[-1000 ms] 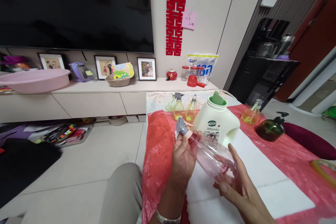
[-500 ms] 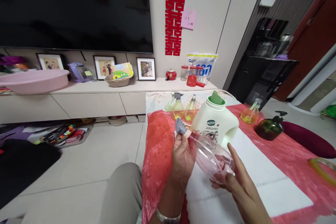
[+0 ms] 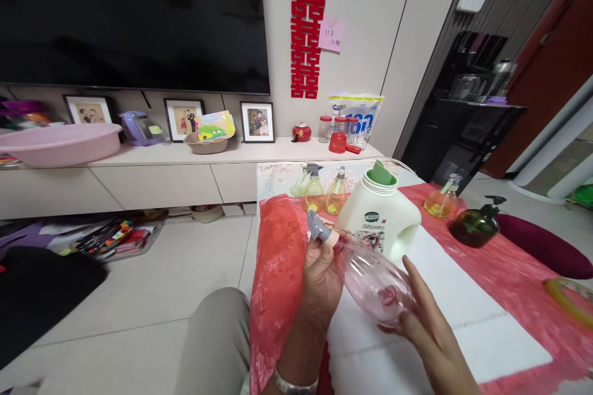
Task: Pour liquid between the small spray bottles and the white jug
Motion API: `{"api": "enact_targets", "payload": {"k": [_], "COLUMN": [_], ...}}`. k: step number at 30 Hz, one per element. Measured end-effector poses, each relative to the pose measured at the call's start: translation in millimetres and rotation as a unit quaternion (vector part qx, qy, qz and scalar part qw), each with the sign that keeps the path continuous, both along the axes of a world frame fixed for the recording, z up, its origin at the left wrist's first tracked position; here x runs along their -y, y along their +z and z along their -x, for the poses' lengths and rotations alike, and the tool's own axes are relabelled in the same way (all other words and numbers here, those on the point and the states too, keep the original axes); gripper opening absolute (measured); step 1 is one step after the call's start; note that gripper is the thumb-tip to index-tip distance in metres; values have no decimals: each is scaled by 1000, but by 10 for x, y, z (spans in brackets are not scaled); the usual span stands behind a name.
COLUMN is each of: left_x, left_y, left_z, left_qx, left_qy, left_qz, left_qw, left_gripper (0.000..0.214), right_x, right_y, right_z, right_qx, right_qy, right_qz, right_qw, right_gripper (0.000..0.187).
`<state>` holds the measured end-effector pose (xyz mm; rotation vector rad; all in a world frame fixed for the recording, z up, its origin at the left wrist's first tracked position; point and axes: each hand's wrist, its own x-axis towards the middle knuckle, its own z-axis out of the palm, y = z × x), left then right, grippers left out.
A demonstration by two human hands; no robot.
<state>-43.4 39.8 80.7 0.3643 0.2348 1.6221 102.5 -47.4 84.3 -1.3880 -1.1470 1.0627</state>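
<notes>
Pinching a tilted pink bottle (image 3: 373, 278) at five o'clock by its neck in left hand (image 3: 323, 274), cupping its base in spread-fingered right hand (image 3: 430, 324), perhaps risking a slip on smooth, curved plastic.

At one o'clock I read "Garden" on the white jug's (image 3: 393, 213) label (image 3: 373, 231); beyond it, blue digits, seemingly "160", on the clear bag (image 3: 367, 112). Toward twelve, "35" is handwritten on the pink note (image 3: 330, 36), beside red paper (image 3: 311, 29) repeating "囍".
</notes>
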Motion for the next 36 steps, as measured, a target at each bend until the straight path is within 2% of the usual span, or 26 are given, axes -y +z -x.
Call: {"api": "enact_targets", "payload": {"k": [1, 3, 5, 6, 7, 9, 12, 13, 15, 18, 20, 22, 23, 25, 27, 29, 33, 36], "left_x": [3, 15, 28, 34, 39, 48, 62, 66, 71, 65, 55, 46, 43, 42, 47, 57, 84, 107], "left_y": [-2, -1, 7, 13, 18, 23, 12, 4, -11, -24, -22, -13, -8, 5, 16, 19, -11, -28], "left_z": [-5, -10, -7, -3, 2, 12, 14, 11, 3, -3, -2, -4, -7, -18, -33, -43, -36, -20], "left_qx": [-2, -10, -24, -31, -39, -50, -54, -53, -51, -43, -36, -32, -33, -41, -54, -62, -63, -78], "left_qy": [-1, -5, -13, -15, -17, -21, -30, -36, -41, -29, -15, -4, 0, 9, 9, -6, -42, -61], "left_qz": [-3, -13, -24, -29, -34, -45, -59, -62, -62, -43, -26, -15, -11, -8, -12, -20, -40, -54], "left_qw": [1000, 1000, 999, 999, 999, 998, 996, 996, 996, 998, 999, 999, 999, 999, 998, 998, 996, 994], "left_gripper": [40, 40, 40, 39, 38, 36, 34, 34, 36, 38, 37, 36, 36, 36, 36, 37, 40, 42], "right_x": [-6, -24, -36, -36, -31, -9, 20, 22, 12, -17, -31, -36, -37, -33, -19, 5, 52, 47], "right_y": [-33, -120, -213, -250, -275, -279, -195, -164, -129, -165, -215, -245, -247, -224, -183, -151, -183, -272], "right_z": [-23, -103, -211, -265, -311, -363, -323, -287, -204, -119, -114, -141, -157, -171, -148, -102, -98, -226], "right_qx": [99, 273, 361, 371, 365, 297, 92, 18, -98, -177, -133, -1, 85, 244, 336, 355, 277, 217], "right_qy": [-10, 7, 33, 46, 63, 95, 133, 141, 162, 169, 134, 90, 73, 65, 68, 66, 54, 124], "right_qz": [-65, -186, -255, -263, -255, -196, -81, -49, 5, 58, 38, -42, -96, -190, -243, -254, -204, -154], "right_qw": [993, 944, 897, 889, 893, 930, 984, 989, 982, 968, 981, 995, 989, 949, 907, 897, 937, 956], "right_gripper": [86, 84, 83, 83, 83, 80, 78, 80, 89, 103, 97, 85, 83, 88, 93, 90, 79, 79]}}
